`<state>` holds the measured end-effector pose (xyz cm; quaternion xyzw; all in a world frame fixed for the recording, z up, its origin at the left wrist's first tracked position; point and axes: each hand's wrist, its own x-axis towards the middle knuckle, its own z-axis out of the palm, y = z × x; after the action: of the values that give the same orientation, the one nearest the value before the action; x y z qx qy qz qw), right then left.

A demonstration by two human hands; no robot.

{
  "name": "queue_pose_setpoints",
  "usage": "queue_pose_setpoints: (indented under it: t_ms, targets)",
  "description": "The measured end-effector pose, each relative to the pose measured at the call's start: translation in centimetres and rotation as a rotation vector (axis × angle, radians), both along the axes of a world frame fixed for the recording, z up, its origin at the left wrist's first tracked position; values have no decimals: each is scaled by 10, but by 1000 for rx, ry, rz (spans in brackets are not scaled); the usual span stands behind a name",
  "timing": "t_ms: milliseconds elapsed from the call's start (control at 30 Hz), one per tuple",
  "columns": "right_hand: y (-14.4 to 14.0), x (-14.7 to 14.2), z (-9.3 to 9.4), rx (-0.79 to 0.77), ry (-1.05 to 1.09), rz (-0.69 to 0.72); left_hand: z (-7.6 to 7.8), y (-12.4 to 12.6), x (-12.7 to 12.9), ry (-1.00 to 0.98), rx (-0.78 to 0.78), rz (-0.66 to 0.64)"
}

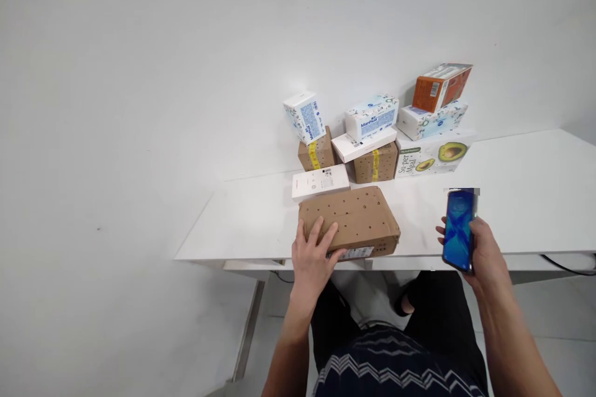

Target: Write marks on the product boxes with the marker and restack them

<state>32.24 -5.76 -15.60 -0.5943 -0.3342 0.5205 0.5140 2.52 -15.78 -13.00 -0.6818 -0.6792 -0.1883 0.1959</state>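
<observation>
A brown cardboard box (354, 217) lies near the table's front edge, its printed label turned toward me. My left hand (313, 255) grips its left front corner, fingers spread over the top and thumb against the front side. To the right, my right hand (484, 245) is wrapped around a smartphone (459, 229) held upright with its blue screen lit and facing me. Just behind the cardboard box is a flat white box (320, 182).
Against the wall, tissue packs (371, 116) and a thin white box (364, 144) sit on small taped cartons (376, 163). An orange box (442, 88) tops a tissue pack (433, 120) on an avocado-printed box (433, 155). A black cable (568, 268) hangs at the right edge.
</observation>
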Motion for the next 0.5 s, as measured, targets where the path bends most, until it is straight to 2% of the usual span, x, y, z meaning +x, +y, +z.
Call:
queue_pose_setpoints:
  t_ms: [67,133,200,267,367,500]
  targets:
    - [12,7,-24,-2,-344,7,-2,-2,-3,-2,11,-17]
    - [19,9,-43,43,-744,99,-3,-5,-7,6,26,-15]
    - [23,7,-56,108,-1100,180,-3,-12,-14,12,44,-5]
    - [25,2,-63,172,-1354,214,-1,-21,-24,19,59,9]
    - [28,-5,-68,231,-1543,259,-1,-42,-48,33,64,59]
    - [35,-5,-74,258,-1591,268,-5,-74,-90,3,63,170]
